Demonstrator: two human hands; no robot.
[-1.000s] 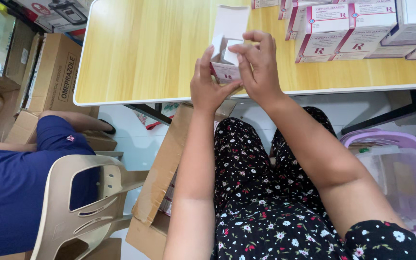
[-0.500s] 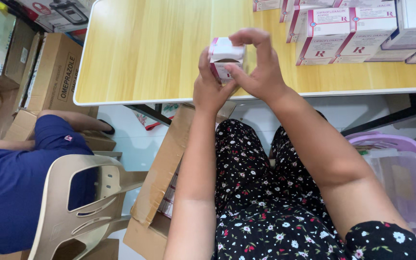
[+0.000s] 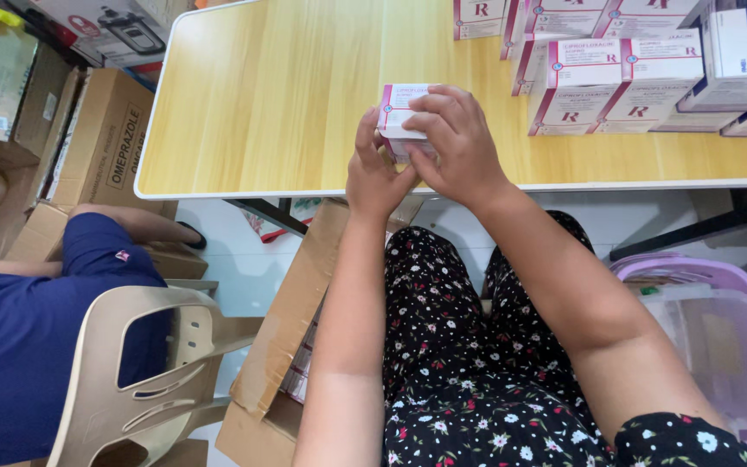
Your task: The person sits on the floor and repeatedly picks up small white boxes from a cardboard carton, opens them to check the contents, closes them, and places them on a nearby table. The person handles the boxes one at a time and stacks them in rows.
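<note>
Near the tabletop [image 3: 287, 112] front edge, left hand [image 3: 372, 169] and right hand [image 3: 458, 147] fingers clasp small pink-and-white carton [image 3: 398, 108]; support both ends evenly.

Small carton [image 3: 397, 108]: white w/ pink trim, box-shaped, flaps shut. Held upright just above the near edge of the wooden table [image 3: 261, 104], clasped between left hand [image 3: 373, 169] and right hand [image 3: 456, 143]; right fingers cover its top and front.
</note>
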